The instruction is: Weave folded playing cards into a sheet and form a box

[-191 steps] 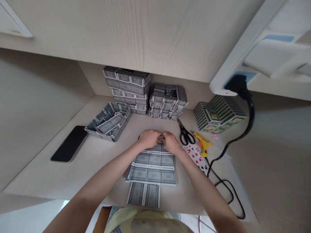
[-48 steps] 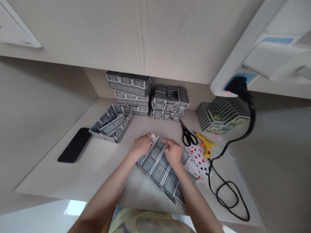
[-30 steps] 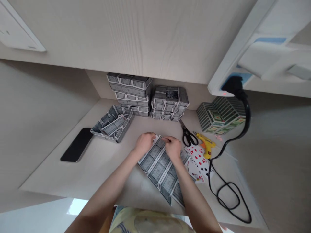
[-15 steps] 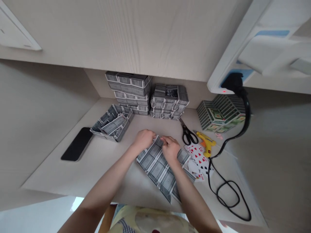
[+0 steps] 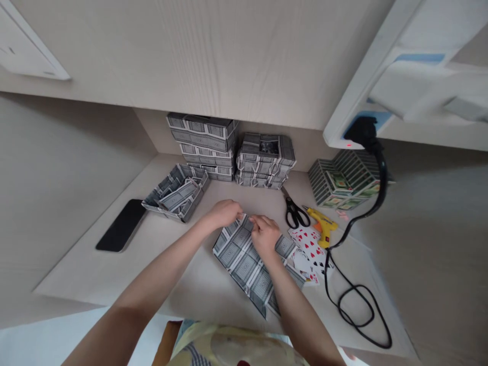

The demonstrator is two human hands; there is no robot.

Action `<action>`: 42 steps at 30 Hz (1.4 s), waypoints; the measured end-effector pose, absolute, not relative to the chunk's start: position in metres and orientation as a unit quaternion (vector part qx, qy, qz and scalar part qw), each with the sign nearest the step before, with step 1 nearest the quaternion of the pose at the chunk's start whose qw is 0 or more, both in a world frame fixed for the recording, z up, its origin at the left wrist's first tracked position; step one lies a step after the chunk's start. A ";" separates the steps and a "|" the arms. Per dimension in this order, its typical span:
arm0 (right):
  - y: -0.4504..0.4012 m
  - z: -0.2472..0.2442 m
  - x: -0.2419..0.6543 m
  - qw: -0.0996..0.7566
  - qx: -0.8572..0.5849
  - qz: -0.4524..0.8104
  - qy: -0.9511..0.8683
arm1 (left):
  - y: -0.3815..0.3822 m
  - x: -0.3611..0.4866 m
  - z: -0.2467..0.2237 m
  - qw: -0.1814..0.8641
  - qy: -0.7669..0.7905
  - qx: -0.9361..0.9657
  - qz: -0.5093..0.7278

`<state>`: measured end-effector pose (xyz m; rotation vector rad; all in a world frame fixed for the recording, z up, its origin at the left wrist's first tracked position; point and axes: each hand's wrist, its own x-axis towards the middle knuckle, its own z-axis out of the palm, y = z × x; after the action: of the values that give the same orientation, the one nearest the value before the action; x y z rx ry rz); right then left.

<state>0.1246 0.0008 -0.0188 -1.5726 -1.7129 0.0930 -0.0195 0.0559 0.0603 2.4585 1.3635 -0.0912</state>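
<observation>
A grey patterned sheet of joined playing cards (image 5: 244,256), with folded-up edges, lies on the desk in front of me. My left hand (image 5: 227,212) is closed at its far corner, fingertips pinching the rim. Close beside it, my right hand (image 5: 265,234) has its fingers curled on the same far edge, with the forearm lying across the piece. Loose playing cards (image 5: 309,247), face up, lie partly beneath its right side. The fingertips of both hands are partly hidden.
Stacked card boxes (image 5: 208,134) and a second stack (image 5: 265,160) stand at the back. Left are an open card tray (image 5: 183,216) with card pieces and a phone (image 5: 121,226). Right are black scissors (image 5: 295,211), a yellow glue gun (image 5: 324,223), its black cord (image 5: 358,287) and striped card boxes (image 5: 328,175).
My left hand has shifted slightly left and up along the rim, its forearm swinging outward. The right hand and the card piece have barely moved.
</observation>
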 end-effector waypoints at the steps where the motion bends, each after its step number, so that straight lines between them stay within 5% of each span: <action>1: 0.001 -0.019 0.125 0.396 -0.624 0.035 -0.673 | 0.052 -0.021 0.055 0.168 0.476 0.863 -0.009; 12: 0.003 -0.016 0.128 0.401 -0.639 0.055 -0.654 | 0.037 -0.020 0.032 0.243 0.538 0.759 0.274; 28: 0.007 -0.021 0.122 0.419 -0.650 0.053 -0.632 | 0.040 -0.010 0.054 0.105 0.503 0.857 0.024; 42: 0.005 -0.020 0.121 0.421 -0.640 0.044 -0.641 | 0.048 -0.018 0.037 0.182 0.521 0.823 0.133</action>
<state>0.1208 0.0054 -0.0199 -1.6022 -1.6067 0.1103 -0.0178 0.0484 0.0367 2.3239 1.4721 0.3741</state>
